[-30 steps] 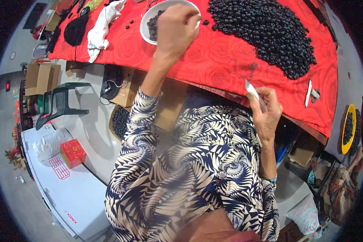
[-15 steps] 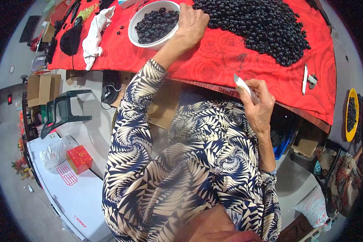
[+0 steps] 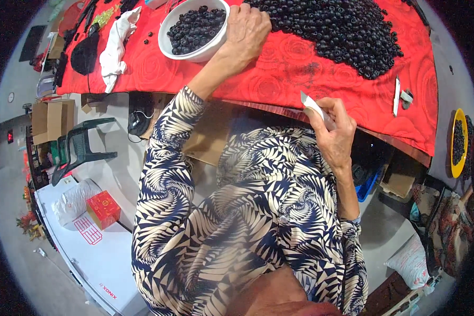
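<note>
Picking up, by the look of it

Across the red rose-patterned cloth spreads a heap of small round black pieces; the white round bowl alongside holds more. The left hand is between them, fingers curled, any grasp impossible to tell. The right hand grips a flat white slant-tipped tool. The next move probably calls for one clean pinch.

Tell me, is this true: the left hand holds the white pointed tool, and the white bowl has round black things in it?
Not quite: the head view shows the right hand holding the white pointed tool. The white bowl has round black things in it.
</note>
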`<state>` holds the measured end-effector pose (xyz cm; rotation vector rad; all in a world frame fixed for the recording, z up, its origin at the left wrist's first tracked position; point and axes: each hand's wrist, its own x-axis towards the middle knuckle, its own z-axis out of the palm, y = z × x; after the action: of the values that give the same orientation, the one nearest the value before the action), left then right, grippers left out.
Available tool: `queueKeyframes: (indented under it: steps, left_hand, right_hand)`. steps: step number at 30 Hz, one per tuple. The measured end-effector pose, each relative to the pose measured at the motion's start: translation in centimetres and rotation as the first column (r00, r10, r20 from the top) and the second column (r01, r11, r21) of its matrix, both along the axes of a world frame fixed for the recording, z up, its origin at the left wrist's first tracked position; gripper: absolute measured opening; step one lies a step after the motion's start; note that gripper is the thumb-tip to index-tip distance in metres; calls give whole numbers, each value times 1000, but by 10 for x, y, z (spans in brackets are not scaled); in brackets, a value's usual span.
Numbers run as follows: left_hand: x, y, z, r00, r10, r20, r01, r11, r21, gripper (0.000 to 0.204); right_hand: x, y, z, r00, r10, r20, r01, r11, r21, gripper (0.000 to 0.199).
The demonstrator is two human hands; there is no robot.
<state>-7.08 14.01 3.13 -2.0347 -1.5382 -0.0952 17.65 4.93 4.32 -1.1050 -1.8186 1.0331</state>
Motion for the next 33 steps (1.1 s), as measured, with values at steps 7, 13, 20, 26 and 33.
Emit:
queueKeyframes:
  steps: [7, 13, 20, 26, 33]
  left_hand:
    - [40, -59, 30, -189, 171, 967, 400, 913, -83, 20]
    - [51, -88, 13, -595, 270, 757, 424, 906, 11, 24]
    - [53, -103, 11, -650, 225, 726, 383, 922, 57, 25]
    - [54, -111, 9, -663, 235, 711, 381, 923, 51, 24]
    - [57, -112, 9, -649, 248, 719, 401, 915, 47, 22]
  right_hand:
    - [-1, 2, 6, 1000, -18, 22, 18, 1000, -3, 20]
    - [-4, 3, 6, 997, -50, 57, 52, 998, -29, 21]
    - [-6, 4, 4, 996, -52, 76, 58, 995, -82, 21]
    - [-8, 6, 6, 996, -35, 83, 38, 999, -28, 22]
    - [-9, 7, 7, 995, -44, 91, 46, 999, -21, 22]
